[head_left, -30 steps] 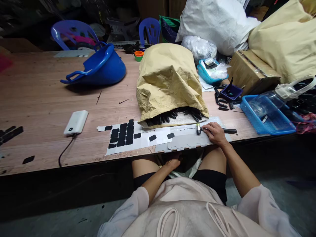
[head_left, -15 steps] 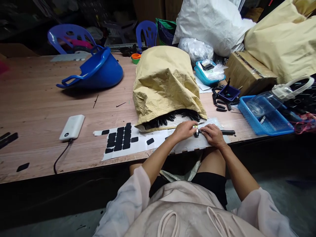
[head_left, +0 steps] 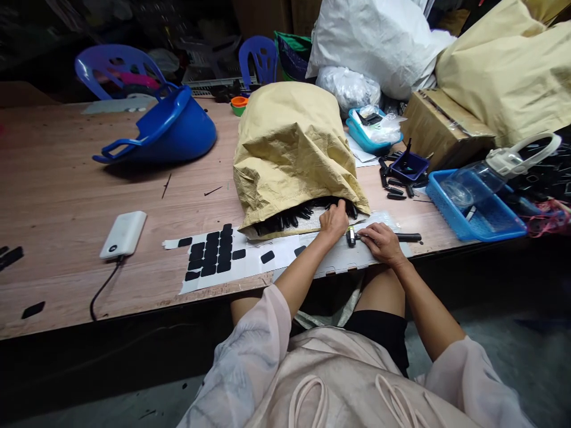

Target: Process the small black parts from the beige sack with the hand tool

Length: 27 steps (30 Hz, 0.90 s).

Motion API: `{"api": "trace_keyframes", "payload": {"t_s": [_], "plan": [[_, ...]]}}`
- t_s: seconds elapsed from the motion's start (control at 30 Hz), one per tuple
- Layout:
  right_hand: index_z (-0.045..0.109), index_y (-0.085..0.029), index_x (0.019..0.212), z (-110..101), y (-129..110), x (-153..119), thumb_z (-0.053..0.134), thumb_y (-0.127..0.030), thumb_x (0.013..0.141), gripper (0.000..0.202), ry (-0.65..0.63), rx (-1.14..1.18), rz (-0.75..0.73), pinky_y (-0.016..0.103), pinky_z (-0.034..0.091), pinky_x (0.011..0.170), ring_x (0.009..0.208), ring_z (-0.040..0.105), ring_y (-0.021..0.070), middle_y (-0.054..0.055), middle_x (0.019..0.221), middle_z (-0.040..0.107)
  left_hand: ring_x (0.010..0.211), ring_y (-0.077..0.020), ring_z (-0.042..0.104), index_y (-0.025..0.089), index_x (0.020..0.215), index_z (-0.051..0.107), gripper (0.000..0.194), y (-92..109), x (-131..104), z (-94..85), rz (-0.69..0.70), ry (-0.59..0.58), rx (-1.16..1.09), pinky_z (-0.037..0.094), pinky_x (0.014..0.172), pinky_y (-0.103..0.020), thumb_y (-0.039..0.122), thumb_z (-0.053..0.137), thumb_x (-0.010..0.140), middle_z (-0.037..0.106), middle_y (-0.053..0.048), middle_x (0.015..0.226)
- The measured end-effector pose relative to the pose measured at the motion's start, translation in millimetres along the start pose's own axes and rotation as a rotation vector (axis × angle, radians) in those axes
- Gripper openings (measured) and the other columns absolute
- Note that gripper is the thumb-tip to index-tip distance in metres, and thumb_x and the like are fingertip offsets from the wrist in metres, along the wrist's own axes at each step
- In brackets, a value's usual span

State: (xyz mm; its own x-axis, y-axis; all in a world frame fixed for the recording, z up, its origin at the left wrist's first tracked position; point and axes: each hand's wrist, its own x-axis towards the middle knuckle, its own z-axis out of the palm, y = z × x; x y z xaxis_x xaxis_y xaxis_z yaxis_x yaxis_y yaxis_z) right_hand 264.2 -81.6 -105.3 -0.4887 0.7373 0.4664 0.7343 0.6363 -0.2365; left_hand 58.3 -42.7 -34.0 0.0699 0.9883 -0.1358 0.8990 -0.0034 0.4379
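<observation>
"Yellow sack [head_left: 294, 148] is on its side mid-table [head_left: 53, 178], open mouth facing the person, black pieces [head_left: 285, 220] bunched in the opening. Biggest thing near the hands, lol."

"What about the other big stuff?"

"White bag [head_left: 375, 47] and a cardboard box [head_left: 446, 125] at the back right. Blue tub [head_left: 178, 128] sits tipped over to the left of the sack. Blue basket [head_left: 495, 232] is off to the right, clear bottle [head_left: 475, 178] lying in it."

"And the hands? Holding anything?"

"Left hand [head_left: 333, 223] is at the sack's mouth, fingers bent in among the black pieces. Can't tell if it's actually pinching one. Right hand [head_left: 382, 242] has its fingers curled on the hammer [head_left: 351, 238], close to the head, with the dark handle poking out the other side. That's all just in front of the sack, over a pale flat board [head_left: 343, 258]."

"Ok, small bits?"

"White power bank [head_left: 124, 235] way over on the left, cable [head_left: 104, 285] plugged in. Then black rounded rectangles [head_left: 209, 252] on a white sheet [head_left: 247, 266], most packed in rows, a few spaced apart."
</observation>
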Motion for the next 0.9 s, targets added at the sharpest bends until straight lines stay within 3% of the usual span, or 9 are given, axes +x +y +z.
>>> {"api": "trace_keyframes", "payload": {"t_s": [0.17,0.3,0.4,0.77,0.9], "plan": [[0.078,-0.026,0.111,-0.8,-1.1,0.8,0.057,-0.034,0.104,0.024,0.011,0.009,-0.002,0.038,0.047,0.083,0.087,0.057,0.0225,0.006,0.092,0.069,0.105,-0.0264,0.072,0.025,0.136,0.056,0.039,-56.6,-36.6,-8.0,0.161,0.031,-0.141,0.054,0.091,-0.036,0.021,0.064,0.099,0.074,-0.007,0.114],[0.078,-0.025,0.111,-0.4,0.9,0.2,0.057,-0.034,0.104,0.024,0.008,0.008,-0.005,0.038,0.048,0.084,0.088,0.058,0.0234,0.007,0.094,0.070,0.112,-0.0246,0.068,0.025,0.116,0.071,0.024,-104.4,-68.4,-0.5,0.248,0.111,-0.241,0.053,0.101,-0.037,0.017,0.069,0.093,0.074,-0.004,0.110],[0.078,-0.026,0.111,0.6,3.2,-0.2,0.057,-0.034,0.103,0.024,0.000,0.015,0.006,0.039,0.048,0.086,0.089,0.058,0.0239,0.007,0.095,0.069,0.111,-0.0247,0.066,0.024,0.108,0.076,0.019,-123.4,-79.3,8.6,0.232,0.151,-0.290,0.053,0.103,-0.039,0.016,0.072,0.090,0.073,-0.005,0.107],[0.079,-0.027,0.107,-2.7,6.4,2.5,0.057,-0.036,0.102,0.024,-0.022,0.057,0.036,0.041,0.051,0.084,0.089,0.063,0.0245,0.008,0.094,0.071,0.110,-0.0251,0.061,0.026,0.105,0.079,0.018,-113.2,-72.6,12.8,0.133,0.131,-0.247,0.045,0.105,-0.040,0.027,0.080,0.087,0.071,-0.004,0.105],[0.077,-0.029,0.117,-10.8,-16.7,14.3,0.056,-0.034,0.103,0.026,0.062,0.192,0.115,0.039,0.055,0.086,0.094,0.068,0.0232,0.007,0.102,0.073,0.110,-0.0242,0.061,0.025,0.106,0.081,0.020,-114.7,-72.1,12.4,0.139,0.102,-0.268,0.044,0.105,-0.038,0.026,0.082,0.086,0.072,-0.004,0.104]]}}
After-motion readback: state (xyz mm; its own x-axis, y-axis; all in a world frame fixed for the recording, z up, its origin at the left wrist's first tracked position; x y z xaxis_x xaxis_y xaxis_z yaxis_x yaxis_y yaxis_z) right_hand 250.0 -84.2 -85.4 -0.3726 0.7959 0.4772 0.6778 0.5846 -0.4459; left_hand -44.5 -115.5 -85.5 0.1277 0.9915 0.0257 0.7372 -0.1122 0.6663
